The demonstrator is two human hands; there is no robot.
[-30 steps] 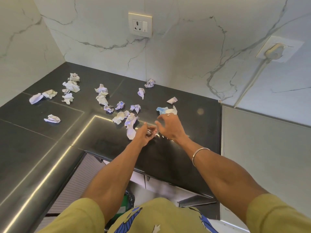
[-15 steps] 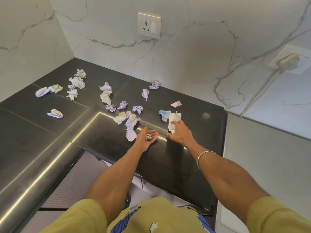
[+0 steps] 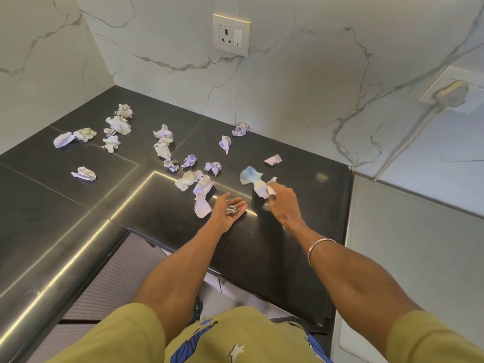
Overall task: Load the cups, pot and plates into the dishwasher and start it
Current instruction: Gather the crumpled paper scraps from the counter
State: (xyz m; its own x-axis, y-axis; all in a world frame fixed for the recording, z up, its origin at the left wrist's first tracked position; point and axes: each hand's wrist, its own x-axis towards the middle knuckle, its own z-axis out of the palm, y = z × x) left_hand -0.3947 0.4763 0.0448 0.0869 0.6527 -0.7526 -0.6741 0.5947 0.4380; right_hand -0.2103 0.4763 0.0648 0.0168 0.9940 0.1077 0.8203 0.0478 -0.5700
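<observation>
A person's left hand (image 3: pixel 228 211) lies palm up and relaxed above the polished black stone desk (image 3: pixel 262 247), cradling a small crumpled silver-grey wad (image 3: pixel 231 209), while the right hand (image 3: pixel 281 201) pinches a crumpled white paper scrap (image 3: pixel 264 190) at its fingertips. Just beside it lies a blue-tinted crumpled tissue (image 3: pixel 251 175); many more crumpled white paper balls (image 3: pixel 119 124) are scattered across the desk toward the white marble wall with its beige wall socket (image 3: pixel 231 35). No cups, pot, plates or dishwasher are in view, so loading appears not yet begun; the step in hand looks like clearing litter. Next, the pinched scrap likely goes into the waiting left palm.
</observation>
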